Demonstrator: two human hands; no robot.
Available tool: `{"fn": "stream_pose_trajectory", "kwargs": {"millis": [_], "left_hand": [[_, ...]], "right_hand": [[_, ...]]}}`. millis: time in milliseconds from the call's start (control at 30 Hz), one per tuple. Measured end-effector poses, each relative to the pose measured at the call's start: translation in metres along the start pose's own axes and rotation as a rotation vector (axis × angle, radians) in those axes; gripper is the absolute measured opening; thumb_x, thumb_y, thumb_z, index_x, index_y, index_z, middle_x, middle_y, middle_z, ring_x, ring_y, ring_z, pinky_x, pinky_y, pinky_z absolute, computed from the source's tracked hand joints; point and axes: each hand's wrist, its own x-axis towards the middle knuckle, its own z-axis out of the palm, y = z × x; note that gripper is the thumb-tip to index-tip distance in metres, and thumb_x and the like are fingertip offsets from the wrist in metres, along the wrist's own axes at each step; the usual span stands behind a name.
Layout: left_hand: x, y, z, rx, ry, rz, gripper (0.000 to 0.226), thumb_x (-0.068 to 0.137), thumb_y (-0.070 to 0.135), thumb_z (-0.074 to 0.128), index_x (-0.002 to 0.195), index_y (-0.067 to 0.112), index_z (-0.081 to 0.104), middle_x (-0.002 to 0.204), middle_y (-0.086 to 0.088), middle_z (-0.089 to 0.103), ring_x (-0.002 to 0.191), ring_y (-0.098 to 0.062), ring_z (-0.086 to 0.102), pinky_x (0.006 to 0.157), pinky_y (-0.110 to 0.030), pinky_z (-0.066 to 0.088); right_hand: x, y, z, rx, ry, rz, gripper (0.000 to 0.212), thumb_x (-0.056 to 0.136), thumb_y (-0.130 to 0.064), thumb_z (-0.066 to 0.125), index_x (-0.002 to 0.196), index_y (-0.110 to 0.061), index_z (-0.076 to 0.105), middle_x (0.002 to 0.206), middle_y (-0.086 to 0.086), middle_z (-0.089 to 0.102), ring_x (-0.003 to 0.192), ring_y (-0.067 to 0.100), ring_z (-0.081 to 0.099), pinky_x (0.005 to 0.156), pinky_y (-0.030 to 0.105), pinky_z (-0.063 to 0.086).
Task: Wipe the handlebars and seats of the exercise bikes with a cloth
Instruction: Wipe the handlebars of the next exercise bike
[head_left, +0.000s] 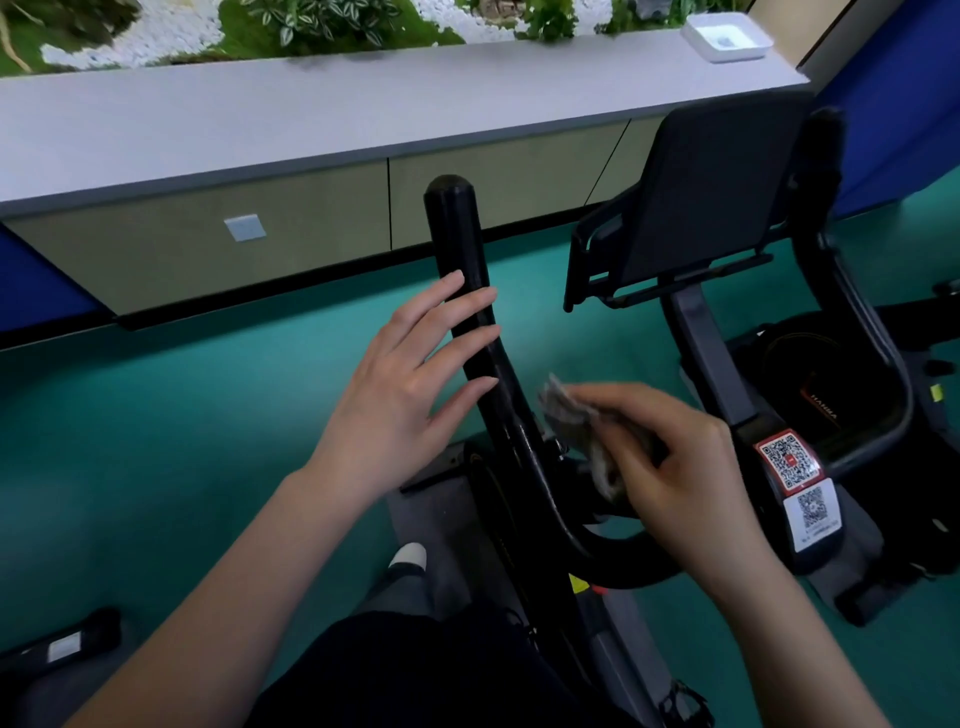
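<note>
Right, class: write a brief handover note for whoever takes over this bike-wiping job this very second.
Left hand: open, straight fingers laid against the black handlebar, on its upright grip.
Right hand: grips the crumpled cloth beside the bar's lower bend; contact unclear.
Done: nothing shows which parts are already wiped.
Left: wipe this handlebar, then the seats.

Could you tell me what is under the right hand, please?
A crumpled grey cloth, pinched by the right hand beside the handlebar; the hand hides part of it.
</note>
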Motion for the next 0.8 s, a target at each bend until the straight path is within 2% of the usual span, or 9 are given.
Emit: {"fn": "stream_pose_trajectory", "kwargs": {"millis": [100,233,400,567,667,800], "left_hand": [[0.000,0.001,0.000,-0.007,-0.004,0.007,0.033,0.093,0.021,0.057,0.120,0.003,0.061,0.141,-0.007,0.048,0.139,-0.025,0.032,0.112,-0.038,0.030],[0.000,0.002,-0.001,-0.014,0.006,0.001,0.032,0.093,0.021,0.058,0.119,0.002,0.061,0.140,-0.008,0.048,0.139,-0.025,0.032,0.114,-0.035,0.027],[-0.003,0.006,0.002,-0.026,0.029,-0.030,0.032,0.094,0.022,0.056,0.120,0.003,0.060,0.141,-0.006,0.047,0.140,-0.023,0.029,0.115,-0.031,0.024],[-0.005,0.014,0.001,-0.009,0.003,-0.059,0.034,0.096,0.022,0.054,0.123,0.002,0.058,0.145,-0.006,0.043,0.142,-0.024,0.026,0.115,-0.038,0.026],[-0.007,0.023,-0.002,0.032,-0.002,-0.064,0.036,0.096,0.025,0.052,0.126,0.006,0.057,0.145,-0.004,0.044,0.142,-0.023,0.027,0.110,-0.044,0.033],[-0.018,0.036,0.003,0.015,-0.019,-0.087,0.033,0.094,0.022,0.056,0.124,0.009,0.060,0.137,-0.001,0.052,0.138,-0.020,0.036,0.106,-0.042,0.035]], "right_hand": [[0.014,-0.009,0.018,-0.034,-0.010,-0.104,0.023,0.087,0.004,0.060,0.105,-0.006,0.070,0.106,0.003,0.064,0.103,0.012,0.060,0.091,0.020,0.046],[0.001,-0.006,0.021,-0.062,-0.075,-0.179,0.018,0.086,0.002,0.063,0.100,-0.006,0.071,0.102,0.002,0.065,0.100,0.018,0.059,0.089,0.024,0.046],[-0.019,0.004,-0.001,0.064,-0.176,-0.140,0.016,0.086,-0.009,0.060,0.097,-0.009,0.072,0.098,-0.004,0.068,0.098,0.011,0.062,0.086,0.025,0.048],[0.000,0.000,0.006,0.082,-0.064,-0.132,0.020,0.088,-0.003,0.060,0.103,-0.012,0.069,0.098,-0.006,0.066,0.097,0.008,0.062,0.085,0.017,0.044],[0.001,-0.002,0.014,0.071,-0.089,-0.130,0.020,0.089,-0.002,0.060,0.105,-0.009,0.069,0.099,-0.004,0.067,0.099,0.011,0.062,0.086,0.019,0.046],[-0.017,0.007,0.001,0.108,-0.179,-0.119,0.019,0.088,-0.002,0.061,0.102,-0.011,0.071,0.097,-0.007,0.068,0.096,0.005,0.063,0.084,0.016,0.045]]}}
